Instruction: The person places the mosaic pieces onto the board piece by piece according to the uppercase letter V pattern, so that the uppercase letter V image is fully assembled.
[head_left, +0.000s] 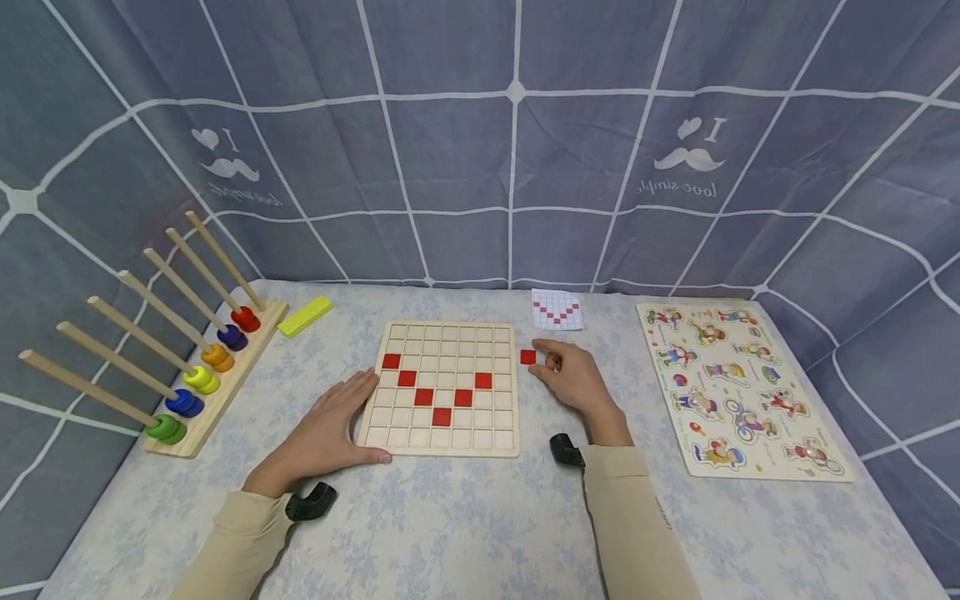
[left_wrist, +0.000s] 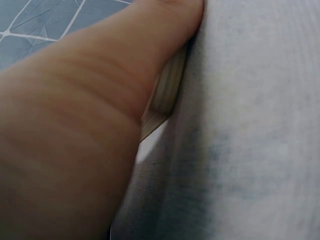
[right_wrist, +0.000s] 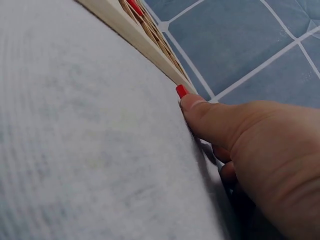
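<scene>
A wooden grid board with square cells lies in the middle of the table. Several red square tiles sit in its cells in a V shape, the left arm one tile longer than the right. My left hand rests along the board's left side, fingers straight and thumb at the lower left corner. Just off the board's right edge, my right hand pinches a red square tile between thumb and fingers. The same tile shows beyond the thumb tip in the right wrist view.
Behind the right hand lies a small pattern card with a red V. A wooden peg rack with coloured rings stands at the left, a yellow-green block beside it. At the right is a picture puzzle board. Curtains hang behind.
</scene>
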